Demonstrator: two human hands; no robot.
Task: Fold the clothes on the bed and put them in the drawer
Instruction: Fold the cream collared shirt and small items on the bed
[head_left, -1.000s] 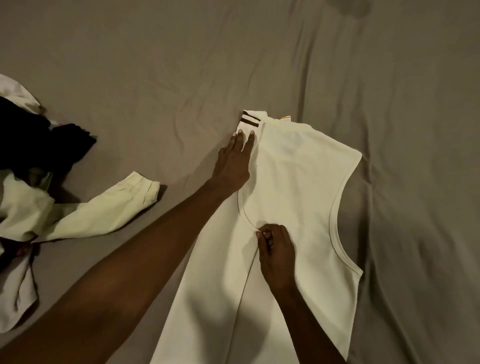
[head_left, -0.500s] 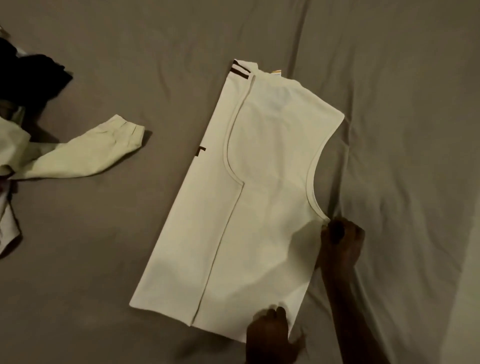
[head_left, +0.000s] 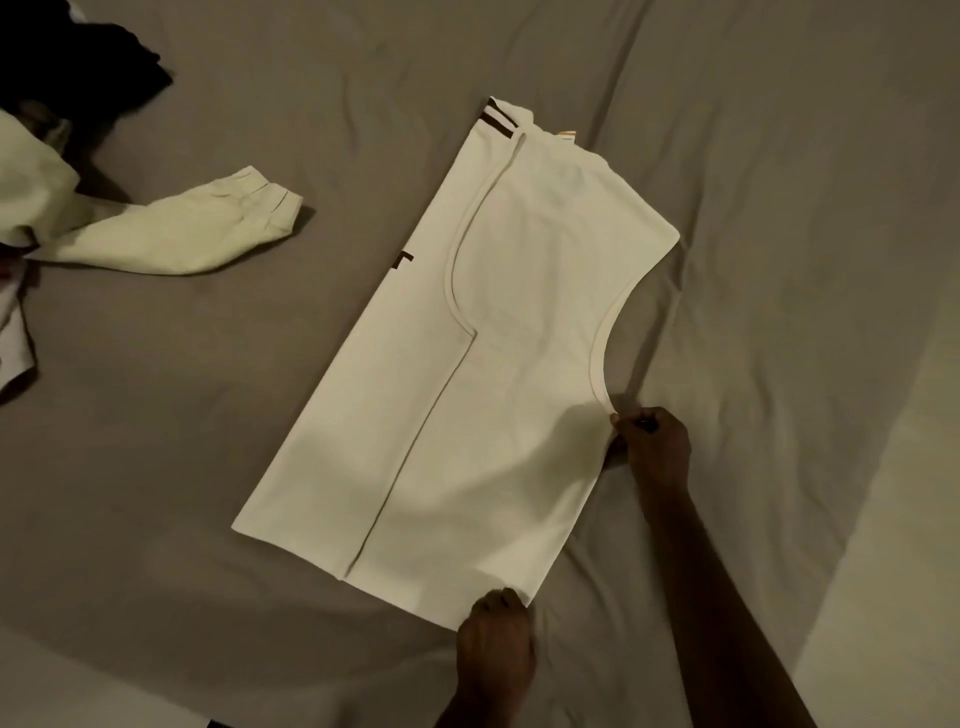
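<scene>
From up here I see the cream sleeveless top lying flat on the grey-brown bed, collar end away from me and hem end toward me, with its left side already turned in over the body so that a long straight edge runs down the middle. That leaves the right side open, and both hands sit on that side for what I take to be the matching fold. My right hand is at the bottom of the curved armhole, fingers curled and pinching the fabric edge there; the left hand is at the near right corner of the hem, fingers curled onto the cloth, though I cannot tell whether it truly pinches the corner or only presses it. Holding armhole and hem corner together makes sense to me: the two points define the line of that side, so lifting them as one should bring the panel across without skewing. The top lies at a slant to my view, so I judge the fold must follow the seam, not the bed. Off to the left, well apart, an unfolded pale green long-sleeved garment and some dark clothing wait in a heap; no drawer is in view.
</scene>
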